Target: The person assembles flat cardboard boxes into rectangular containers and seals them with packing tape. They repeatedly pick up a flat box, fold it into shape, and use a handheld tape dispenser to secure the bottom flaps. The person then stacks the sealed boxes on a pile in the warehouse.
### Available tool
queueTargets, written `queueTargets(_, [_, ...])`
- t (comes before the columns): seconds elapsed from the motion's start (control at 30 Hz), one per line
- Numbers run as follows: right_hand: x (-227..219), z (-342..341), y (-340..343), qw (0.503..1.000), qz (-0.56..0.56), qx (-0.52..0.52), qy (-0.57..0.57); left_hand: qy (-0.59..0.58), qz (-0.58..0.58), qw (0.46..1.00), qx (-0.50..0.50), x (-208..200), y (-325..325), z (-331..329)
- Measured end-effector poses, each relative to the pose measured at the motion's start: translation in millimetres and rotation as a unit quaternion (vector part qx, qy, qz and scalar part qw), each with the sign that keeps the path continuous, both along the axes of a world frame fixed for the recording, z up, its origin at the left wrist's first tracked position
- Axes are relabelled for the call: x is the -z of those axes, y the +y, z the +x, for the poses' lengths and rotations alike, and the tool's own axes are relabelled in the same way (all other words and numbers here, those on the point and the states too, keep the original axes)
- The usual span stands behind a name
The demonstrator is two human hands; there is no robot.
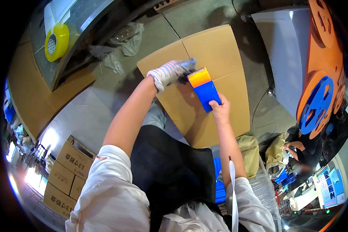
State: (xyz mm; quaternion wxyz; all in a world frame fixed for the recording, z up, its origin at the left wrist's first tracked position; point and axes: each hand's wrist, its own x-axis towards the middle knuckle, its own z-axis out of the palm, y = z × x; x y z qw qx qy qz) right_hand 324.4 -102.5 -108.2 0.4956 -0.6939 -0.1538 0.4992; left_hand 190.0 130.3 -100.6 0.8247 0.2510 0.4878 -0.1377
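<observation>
My bare right hand [221, 109] grips a blue and orange hand-held tape dispenser [208, 94] by its blue lower end, thumb across the top. Its orange end, with a toothed edge, points away and to the left. Just left of that edge is my left hand [173, 73] in a striped glove with grey fingertips. Its fingers are stretched and slightly blurred; no held thing can be made out, nor whether they touch the teeth. Below both hands lies a flat brown cardboard piece [224, 54] with creases.
At the upper left, a yellow tape roll [57, 42] stands on a grey table [79, 19]. Crumpled clear plastic [123, 42] lies on the floor. Orange discs and a blue reel [317, 104] stand at right. Stacked cartons [62, 178] sit lower left. Another person [311, 150] is at far right.
</observation>
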Motion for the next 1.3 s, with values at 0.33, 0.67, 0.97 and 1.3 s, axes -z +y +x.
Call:
queueTargets(0.33, [-51, 22, 36, 0.979, -0.106, -0.170, 0.033, -0.005, 0.199, 0.978, 0.063, -2, 26, 5])
queueTargets(0.67, [-29, -6, 76, 0.971, -0.182, -0.111, -0.108, 0.131, 0.536, 0.792, 0.262, 48, 131, 13])
queueTargets(0.97, [-25, -11, 82, 0.963, -0.217, -0.108, -0.117, 0.134, 0.418, 0.839, 0.322, 142, 99, 16])
queueTargets(1.3, [-20, -6, 78, 0.958, -0.211, -0.120, -0.150, -0.121, 0.655, 0.632, 0.396, 74, 54, 32])
